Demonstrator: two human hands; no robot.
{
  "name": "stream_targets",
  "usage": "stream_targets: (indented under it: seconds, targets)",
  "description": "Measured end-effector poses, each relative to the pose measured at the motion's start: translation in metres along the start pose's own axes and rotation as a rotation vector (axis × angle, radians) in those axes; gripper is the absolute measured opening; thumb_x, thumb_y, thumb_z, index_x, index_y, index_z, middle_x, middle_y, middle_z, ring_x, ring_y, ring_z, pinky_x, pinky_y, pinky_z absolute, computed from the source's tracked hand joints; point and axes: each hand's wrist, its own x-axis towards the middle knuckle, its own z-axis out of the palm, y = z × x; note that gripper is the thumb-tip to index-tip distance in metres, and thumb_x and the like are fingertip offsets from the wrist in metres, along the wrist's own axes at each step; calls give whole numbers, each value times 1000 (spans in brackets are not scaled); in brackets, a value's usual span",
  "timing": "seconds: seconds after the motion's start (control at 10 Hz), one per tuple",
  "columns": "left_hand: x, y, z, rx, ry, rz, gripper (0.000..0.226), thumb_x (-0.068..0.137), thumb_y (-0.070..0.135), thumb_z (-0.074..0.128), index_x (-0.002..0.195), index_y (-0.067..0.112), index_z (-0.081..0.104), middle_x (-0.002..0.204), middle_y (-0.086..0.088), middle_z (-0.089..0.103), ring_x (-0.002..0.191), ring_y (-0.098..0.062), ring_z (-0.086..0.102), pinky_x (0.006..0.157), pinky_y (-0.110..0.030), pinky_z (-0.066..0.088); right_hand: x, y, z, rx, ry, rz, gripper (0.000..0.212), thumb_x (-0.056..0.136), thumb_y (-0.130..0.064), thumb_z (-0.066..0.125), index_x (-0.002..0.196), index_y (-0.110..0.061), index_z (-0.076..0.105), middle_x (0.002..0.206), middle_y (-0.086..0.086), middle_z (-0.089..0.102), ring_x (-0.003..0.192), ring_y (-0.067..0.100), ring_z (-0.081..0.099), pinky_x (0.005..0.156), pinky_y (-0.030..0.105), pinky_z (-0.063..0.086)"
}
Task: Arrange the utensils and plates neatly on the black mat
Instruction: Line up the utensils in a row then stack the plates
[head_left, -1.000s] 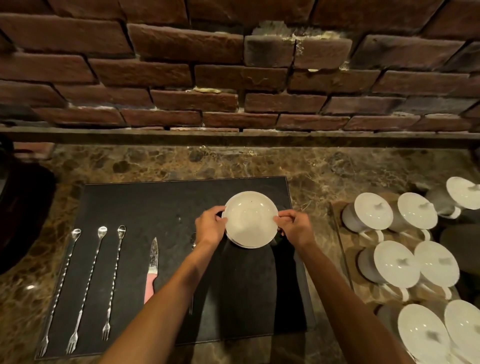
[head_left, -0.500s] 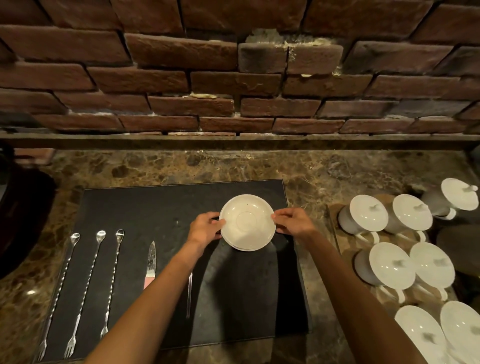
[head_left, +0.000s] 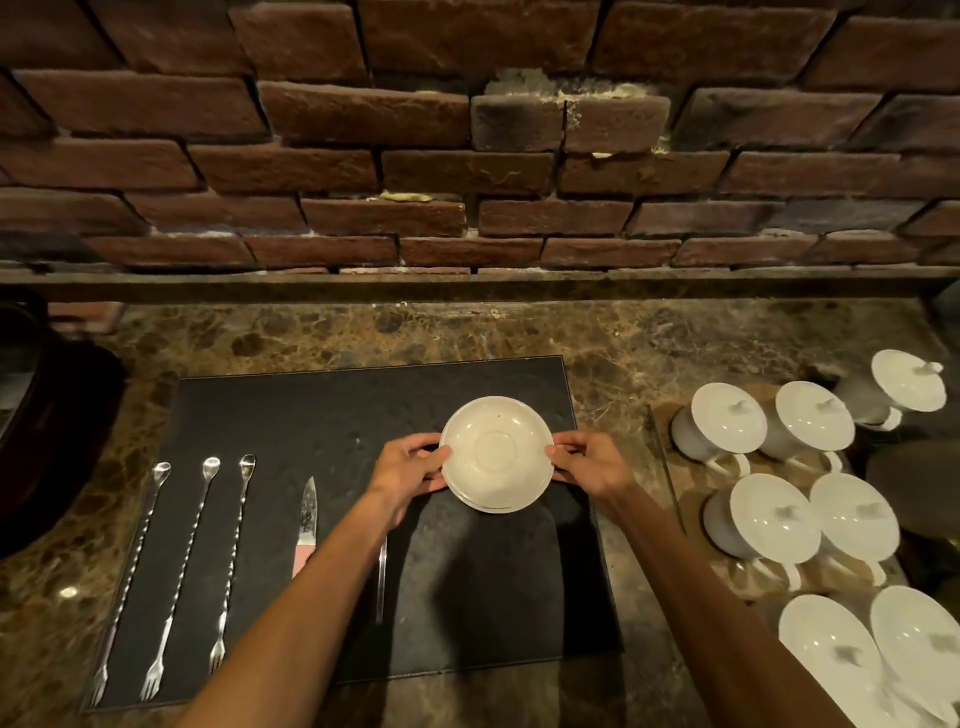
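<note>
One black mat (head_left: 291, 415), rectangular, lies flat on a brown marbled counter (head_left: 613, 343) that runs along a red brick wall (head_left: 467, 171). One small stack of white plates (head_left: 496, 454), round and shallow, sits toward the mat's right edge, nearer its far edge than its near edge; a second rim shows under the top plate along the near side, and whether the stack rests on the mat or is just lifted cannot be told. The left hand (head_left: 410, 475) grips the stack's left rim, thumb on top and fingers curled beneath; the right hand (head_left: 592, 467) grips the right rim the same way. Three long twisted bar spoons (head_left: 184, 566) with fork ends lie side by side along the mat's left edge, bowls toward the far edge, forks toward the near edge. One knife (head_left: 307, 519) with a pink handle lies just right of them, blade pointing to the far edge. One thin metal utensil (head_left: 382, 582) lies beside the left forearm, its upper end hidden. Right of the mat, on a separate tray (head_left: 670, 493), stand white lidded cups (head_left: 769, 519) with handles, close together. A dark rounded object (head_left: 47, 431) occupies the counter's left edge.
</note>
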Motion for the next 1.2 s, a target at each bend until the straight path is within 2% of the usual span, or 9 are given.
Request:
stream_targets:
  seconds: [0.3,0.4,0.5,0.6,0.7,0.8,1.0,1.1,1.2]
  targets:
    - [-55,-45,-6,-105,7,-15,29,94,3,67,123,4,67,74,-7,66,73,-18,73,67,-27,63,-58,37,2,41,2,-19,18,90,2,63,107,8,64,90,17,67,81,26,68,70,26,62]
    - [-64,-58,-6,-108,20,-20,33,94,2,67,127,1,65,80,-11,64,82,-23,71,68,-26,63,-64,49,3,7,8,8,20,90,1,64,109,8,65,92,17,68,86,28,68,77,32,62]
    - [-69,-66,-2,-88,35,-30,37,94,0,65,131,-3,62,84,-13,63,92,-28,68,85,-37,62,-64,58,4,-52,11,38,20,91,0,63,109,6,66,90,13,69,88,29,68,88,43,57]
    - [-69,-67,0,-77,49,-32,38,94,0,65,132,-4,62,86,-13,64,91,-27,69,84,-35,62,-63,60,4,-75,20,23,21,90,0,64,110,8,66,92,17,69,88,30,68,89,45,57]
    - [-68,-67,1,-77,63,-36,37,94,0,65,131,-4,62,86,-14,64,87,-25,69,68,-23,63,-64,62,2,-91,29,-17,22,90,-4,66,110,5,67,94,17,71,87,29,69,88,43,58]
    - [-66,-68,0,-58,60,-40,36,94,1,65,130,-2,63,92,-16,67,87,-23,70,68,-23,63,-69,66,1,-110,14,-64,21,92,-11,65,110,-2,69,98,15,73,92,28,71,87,39,59]
    - [-70,-74,7,-40,147,-1,31,96,4,64,127,-5,64,78,-6,62,80,-16,66,73,-24,62,-70,65,3,-101,50,11,28,92,-4,63,117,7,62,92,12,67,82,19,65,79,27,57]
    - [-80,-69,8,-29,181,18,31,98,14,63,124,-3,65,95,-13,68,86,-21,65,82,-31,61,-71,58,2,-105,60,48,31,93,-14,64,120,3,61,95,9,68,80,15,64,70,21,55]
    - [-96,-56,-1,57,218,76,24,101,26,60,114,8,68,98,-9,69,85,-21,64,78,-29,56,-73,40,1,-190,148,19,38,96,-31,58,122,-3,62,95,4,67,86,16,61,87,37,55]
